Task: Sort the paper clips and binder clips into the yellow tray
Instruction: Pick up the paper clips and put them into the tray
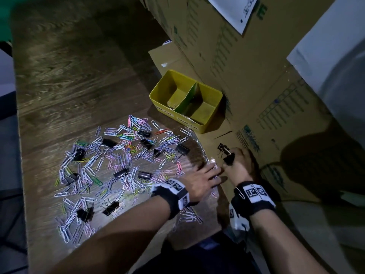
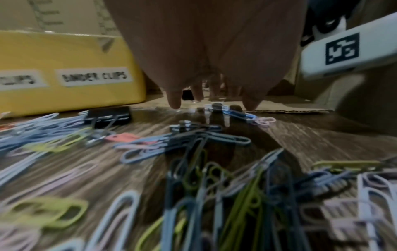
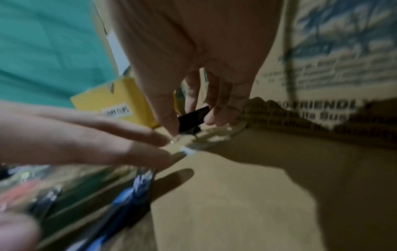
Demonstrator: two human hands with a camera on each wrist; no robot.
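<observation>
Paper clips (image 1: 118, 161) in white, lilac, blue, green and pink coated wire lie scattered over the dark wood-grain worktop (image 1: 69, 76), to the left of both hands, with black folded-metal binder clips (image 1: 120, 172) mixed among them, their wire handles sticking out. The yellow tray (image 1: 211, 127) stands beyond the hands, a smooth plastic box with rounded corners, split into two compartments by a green-edged cardboard divider (image 1: 187, 97). Both compartments look bare apart from brown card on the floor. White paper labels are stuck on its near wall: in the left wrist view one reads "BINDER CLIPS" (image 2: 94, 76), and the one to its left ends in "CLIPS" (the first word is cut off).

The right hand (image 1: 238, 165) has its fingers curled round a black binder clip (image 1: 225, 151), which rises above the knuckles with its wire loops up; in the right wrist view the thumb and fingers pinch its flat black body. The left hand (image 1: 205, 179) lies just beside the right one with its fingers stretched out flat, the tips down at the worktop's edge on crinkled clear plastic (image 1: 201, 147), holding nothing that shows. Each wrist carries a black strap with white square-coded tags (image 1: 254, 191).

Flattened corrugated cardboard (image 1: 256, 95) with green printed grids lies under and beyond the right hand; the right wrist view shows part of a word, "FRIENDL", the rest blurred.
</observation>
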